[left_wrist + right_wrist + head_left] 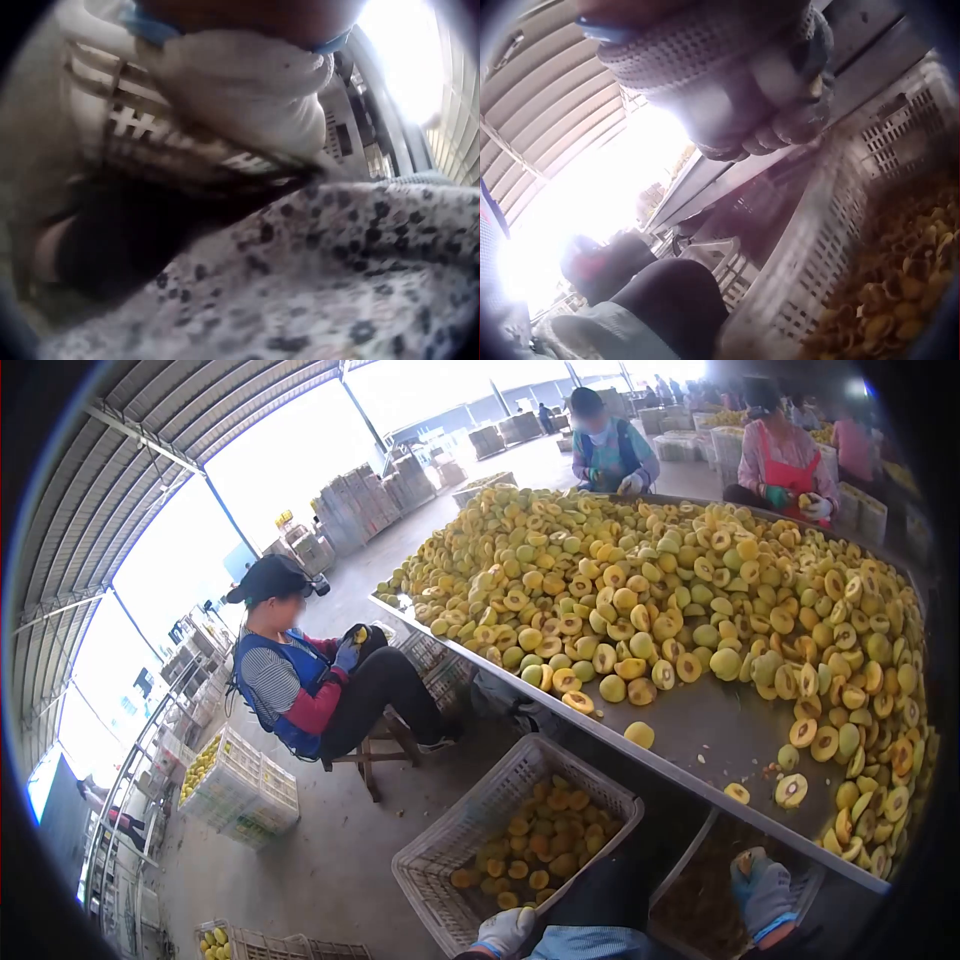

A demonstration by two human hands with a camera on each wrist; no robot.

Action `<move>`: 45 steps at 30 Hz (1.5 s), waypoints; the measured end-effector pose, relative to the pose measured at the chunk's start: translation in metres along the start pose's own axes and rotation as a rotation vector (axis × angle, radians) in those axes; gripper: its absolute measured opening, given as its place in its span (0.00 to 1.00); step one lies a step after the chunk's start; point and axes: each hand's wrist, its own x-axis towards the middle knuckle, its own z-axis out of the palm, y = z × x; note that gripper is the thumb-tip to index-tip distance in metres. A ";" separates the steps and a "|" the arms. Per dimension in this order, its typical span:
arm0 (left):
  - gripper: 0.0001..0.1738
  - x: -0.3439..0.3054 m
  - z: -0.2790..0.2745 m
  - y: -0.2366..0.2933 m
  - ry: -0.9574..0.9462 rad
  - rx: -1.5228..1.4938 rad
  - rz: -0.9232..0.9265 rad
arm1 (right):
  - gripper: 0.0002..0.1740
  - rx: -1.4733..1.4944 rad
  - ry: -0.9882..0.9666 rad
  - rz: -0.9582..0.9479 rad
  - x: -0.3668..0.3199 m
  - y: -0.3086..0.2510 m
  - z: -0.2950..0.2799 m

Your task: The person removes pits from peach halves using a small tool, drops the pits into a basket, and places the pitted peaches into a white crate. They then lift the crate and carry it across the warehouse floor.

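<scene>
My left hand (pixel 507 930), in a pale glove, lies at the near rim of a white plastic crate (pixel 425 875) with yellow peach halves (pixel 545 840) in it. In the left wrist view that glove (pixel 247 90) is beside the slatted crate wall, its fingers mostly hidden. My right hand (pixel 762 890), in a stained grey-white glove, is raised over a second crate (pixel 690 850) by the table edge. Its fingers (pixel 769 135) are curled, and a small yellow-brown piece (pixel 815 85) shows at them; I cannot tell what it is.
A metal-edged table (pixel 700 725) bears a large heap of whole and halved peaches (pixel 640 570). Brownish-yellow pieces (pixel 900 300) fill the second crate's bottom. A person on a stool (pixel 275 660) sits at the left; two others work across the table. Stacked crates (pixel 245 785) stand behind.
</scene>
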 end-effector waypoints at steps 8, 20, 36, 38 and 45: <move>0.10 0.016 -0.022 0.009 -0.256 0.077 -0.112 | 0.11 0.201 -0.275 0.127 0.038 -0.011 -0.011; 0.30 -0.123 -0.157 -0.065 -0.237 -0.232 -0.613 | 0.22 0.322 -0.564 -0.261 0.025 -0.106 -0.181; 0.46 -0.505 -0.217 -0.214 0.343 -0.083 -1.492 | 0.18 1.295 -0.164 -0.793 0.018 -0.713 -0.358; 0.62 -0.518 -0.205 -0.279 0.070 -0.531 -1.360 | 0.19 1.312 -0.040 -1.012 0.022 -0.825 -0.340; 0.39 -0.535 -0.097 -0.367 0.371 -0.399 -1.202 | 0.13 0.778 -0.046 -1.430 -0.053 -1.142 -0.347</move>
